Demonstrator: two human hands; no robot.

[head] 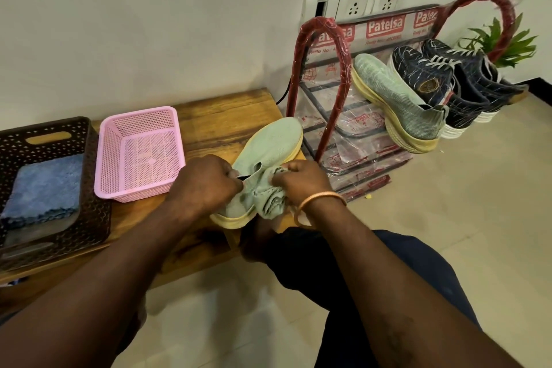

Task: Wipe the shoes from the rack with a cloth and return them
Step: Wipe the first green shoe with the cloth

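1. The pale green shoe lies at the right end of the wooden bench. Its toe points toward the back right corner and its heel is at the front edge, between the two hands.
2. The left hand comes in from the lower left with the forearm stretched over the bench. Its knuckles face up and its fingers are curled tight around the shoe's collar, gripping it.
3. The right hand reaches in from the lower right, with a copper-coloured bangle at the wrist. Its fingers are bent and pinch a bunched green cloth, which is pressed against the heel side of the shoe. The fingertips are buried in the folds, so how far they are spread cannot be told.
4. The two hands are close together, with the shoe's opening and the cloth between them.
5. Just right of the bench stands the red-wrapped rack. On it rest the matching green shoe and, beside that, a pair of dark blue sneakers.
6. Toward the left end of the bench sit a pink basket and a dark basket holding a folded blue cloth.
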